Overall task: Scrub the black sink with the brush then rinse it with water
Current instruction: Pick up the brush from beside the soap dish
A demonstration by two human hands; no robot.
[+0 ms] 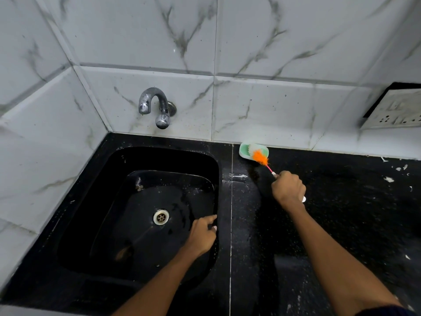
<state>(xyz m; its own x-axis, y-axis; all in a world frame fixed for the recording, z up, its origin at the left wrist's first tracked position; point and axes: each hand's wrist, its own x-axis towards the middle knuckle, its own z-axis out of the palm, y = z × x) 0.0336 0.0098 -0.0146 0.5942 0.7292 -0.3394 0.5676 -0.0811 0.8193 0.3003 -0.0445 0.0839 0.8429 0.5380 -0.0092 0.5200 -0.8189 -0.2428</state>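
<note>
The black sink (pixel 95 224) is set into the counter at the left, with a metal drain (pixel 161 216) in its wet bottom. My right hand (pixel 288 189) is closed on the handle of a brush (pixel 262 158) with orange and white bristles. The bristles rest in a pale green soap dish (pixel 245 149) at the back wall. My left hand (pixel 202 233) lies on the sink's right rim, fingers curled over the edge, holding nothing loose. A chrome tap (pixel 157 106) sticks out of the wall above the sink; no water runs from it.
Black speckled countertop (pixel 341 224) spreads to the right, with white flecks near its far right edge. White marble-look tiles cover the back and left walls. An electrical socket plate (pixel 396 110) is mounted at the upper right.
</note>
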